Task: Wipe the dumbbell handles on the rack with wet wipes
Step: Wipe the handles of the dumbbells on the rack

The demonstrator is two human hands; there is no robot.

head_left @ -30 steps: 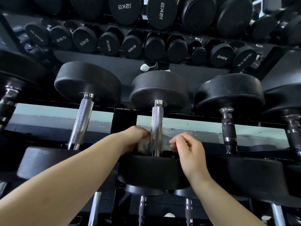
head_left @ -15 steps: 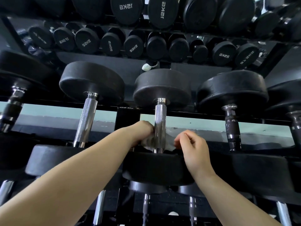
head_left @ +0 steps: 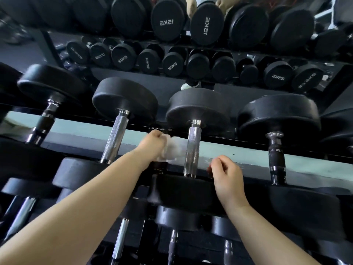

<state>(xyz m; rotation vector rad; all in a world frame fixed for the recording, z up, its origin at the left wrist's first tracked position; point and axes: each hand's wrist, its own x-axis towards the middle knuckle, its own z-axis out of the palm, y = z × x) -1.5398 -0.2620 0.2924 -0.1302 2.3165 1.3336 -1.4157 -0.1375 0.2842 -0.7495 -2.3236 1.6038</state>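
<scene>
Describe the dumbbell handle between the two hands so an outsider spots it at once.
Start at the middle row of big black dumbbells on the rack. Two handles there are bright knurled silver; take the handle on the right. Unlike its silver neighbour, it sits between the left hand, which holds a white wipe, and the right hand.

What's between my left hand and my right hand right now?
In the head view, the white wet wipe gripped by the left hand, then the middle dumbbell's chrome handle, lie between it and the right hand.
</scene>
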